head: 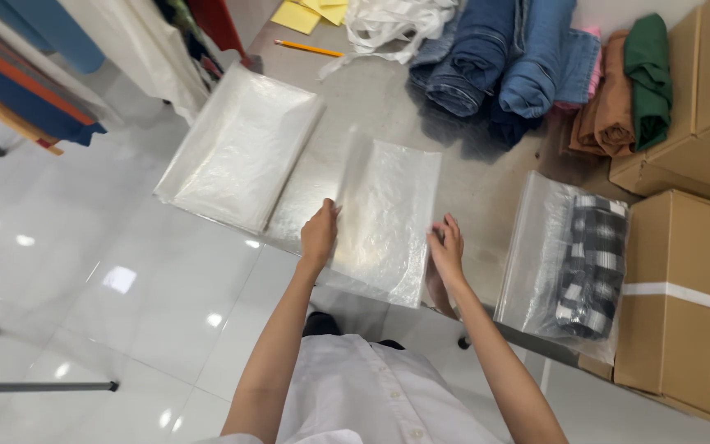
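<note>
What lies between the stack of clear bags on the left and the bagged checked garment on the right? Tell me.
In the head view, one empty clear bag lies between the stack of clear bags and the bagged checked garment, held by the left hand and right hand.

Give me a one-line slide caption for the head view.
Both hands, left and right, hold a clear bag on a grey table.

Clear plastic bag (388, 218): empty, flat, slightly wrinkled, lying lengthwise on the grey counter (371, 107) with its near end overhanging the counter's edge at 6 o'clock; a stack of similar bags (236, 148) lies just beside it at 10 o'clock.
</note>
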